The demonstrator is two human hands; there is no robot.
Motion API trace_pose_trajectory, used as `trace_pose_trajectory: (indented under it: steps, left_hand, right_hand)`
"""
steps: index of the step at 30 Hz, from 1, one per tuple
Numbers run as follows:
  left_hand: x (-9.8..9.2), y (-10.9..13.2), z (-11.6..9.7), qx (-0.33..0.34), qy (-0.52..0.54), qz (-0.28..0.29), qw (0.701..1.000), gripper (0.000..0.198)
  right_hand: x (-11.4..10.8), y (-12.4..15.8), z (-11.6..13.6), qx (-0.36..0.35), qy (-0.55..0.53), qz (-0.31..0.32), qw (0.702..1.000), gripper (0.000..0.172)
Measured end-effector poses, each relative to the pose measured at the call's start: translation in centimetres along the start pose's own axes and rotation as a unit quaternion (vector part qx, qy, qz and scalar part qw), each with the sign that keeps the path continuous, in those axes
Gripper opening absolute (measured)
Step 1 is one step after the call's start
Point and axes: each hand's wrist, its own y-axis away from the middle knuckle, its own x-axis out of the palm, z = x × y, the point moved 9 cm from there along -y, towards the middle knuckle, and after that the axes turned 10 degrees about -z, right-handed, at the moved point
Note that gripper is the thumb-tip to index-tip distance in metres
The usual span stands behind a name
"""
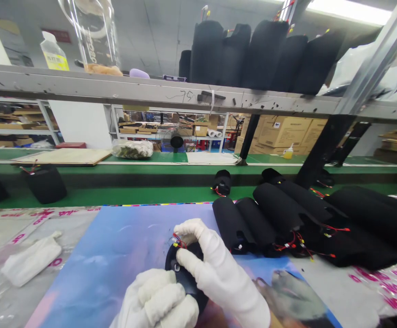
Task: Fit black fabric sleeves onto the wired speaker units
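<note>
A black cylinder (187,282) with a round end facing me is between my two white-gloved hands, low in the middle of the head view. Red and dark wires with small yellow and white connectors (177,242) come out at its rim. My left hand (162,298) is closed against its near left side, fingers curled. From the right, my right hand (215,266) grips its upper right side, the fingertips beside the wires. The fingers partly cover the end face. Under it lies a blue and pink printed sheet (116,255).
Several black fabric-covered cylinders (276,214) with wires lie to the right. Another cylinder (46,183) stands at left, near a white glove (32,259). Across the view runs a shelf (150,86) bearing more cylinders (207,54) and a bottle (54,51). A dark post (324,148) rises at right.
</note>
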Motion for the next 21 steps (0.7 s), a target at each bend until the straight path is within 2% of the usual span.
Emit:
trace_pose_trajectory:
  steps: [3, 5, 7, 10, 12, 15, 17, 18, 19, 21]
  left_hand:
    - [0.9, -1.2, -0.9, 0.066, -0.059, 0.054, 0.995, 0.033]
    - [0.9, -1.4, -1.0, 0.073, -0.101, 0.04, 0.991, 0.028]
    - [0.8, -1.1, -1.2, 0.078, -0.138, 0.0, 0.987, 0.023]
    - [0.9, -0.6, -1.1, 0.063, -0.197, -0.059, 0.977, 0.024]
    - [1.3, -0.6, -0.7, 0.058, -0.228, -0.056, 0.97, 0.025]
    - [1.9, -1.3, -0.3, 0.063, -0.154, 0.009, 0.986, 0.024]
    - [2.0, -1.5, 0.3, 0.026, -0.05, 0.06, 0.997, 0.022]
    - [1.7, -1.4, 0.5, -0.001, -0.013, 0.065, 0.998, 0.023]
    - [1.0, -1.2, 0.9, -0.028, 0.007, 0.048, 0.998, 0.025]
    - [-1.3, 0.0, 1.8, -0.074, -0.003, -0.037, 0.997, 0.026]
  right_hand:
    - [-1.9, 0.2, -0.3, -0.005, -0.077, 0.01, 0.997, 0.037]
    - [-3.7, 0.3, -0.6, -0.019, -0.102, -0.01, 0.995, 0.034]
    - [-4.7, 0.2, -0.6, -0.05, -0.068, -0.023, 0.996, 0.034]
    - [-4.0, 0.5, -0.1, -0.088, -0.005, -0.007, 0.996, 0.033]
    - [-3.2, 1.1, 0.4, -0.108, 0.028, 0.001, 0.994, 0.029]
    - [-2.7, 2.3, 1.0, -0.138, 0.069, 0.01, 0.988, 0.022]
    - [-2.9, 3.1, 1.5, -0.167, 0.086, 0.018, 0.982, 0.015]
    - [-3.1, 3.4, 1.7, -0.182, 0.091, 0.02, 0.979, 0.012]
    - [-3.3, 3.6, 2.0, -0.197, 0.094, 0.02, 0.976, 0.011]
    - [-3.6, 3.9, 2.3, -0.222, 0.102, 0.018, 0.97, 0.013]
